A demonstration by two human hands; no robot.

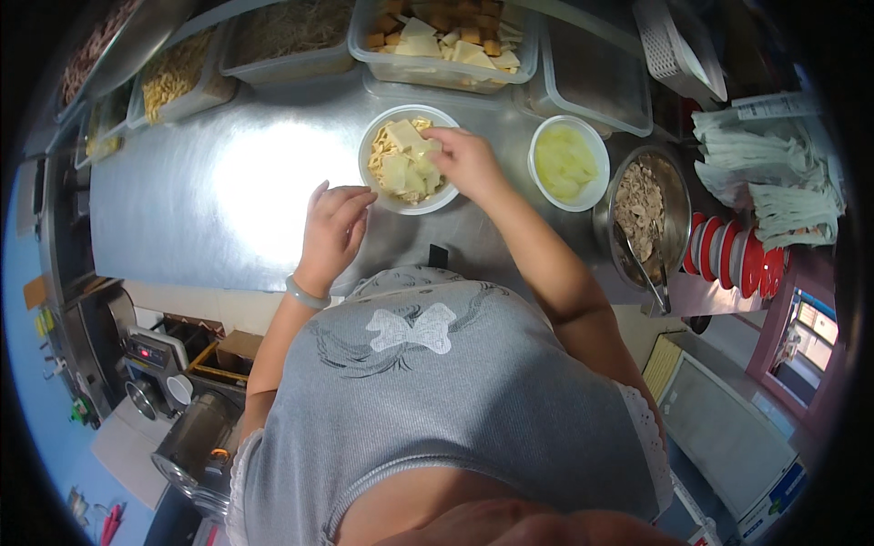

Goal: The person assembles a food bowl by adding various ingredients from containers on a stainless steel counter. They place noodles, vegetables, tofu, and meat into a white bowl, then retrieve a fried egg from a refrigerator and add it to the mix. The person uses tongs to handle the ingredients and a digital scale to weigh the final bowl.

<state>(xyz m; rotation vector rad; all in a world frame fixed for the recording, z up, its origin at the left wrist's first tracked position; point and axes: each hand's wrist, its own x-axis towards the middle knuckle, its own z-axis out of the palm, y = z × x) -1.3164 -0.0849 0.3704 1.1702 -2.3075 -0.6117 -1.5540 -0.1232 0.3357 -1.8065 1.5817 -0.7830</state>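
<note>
Silver table (pixel 150 209), white bowl (pixel 367 155) by left hand (pixel 339 223), under right hand (pixel 462 164).
Past them, a clear tub (pixel 437 75) has brown chunks (pixel 490 23). The left one curls loosely; the right one pinches over yellowy food (pixel 397 171), I can't tell holding what. Right of both, a round tub (pixel 575 202) has pale-green slices (pixel 566 162).

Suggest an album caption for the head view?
Right hand over a white bowl of pale food, left hand by its rim, above a metal counter.

The steel counter (pixel 155 214) lies open left of the filled bowl (pixel 363 164); a clear tub (pixel 437 75) blocks beyond.
</note>
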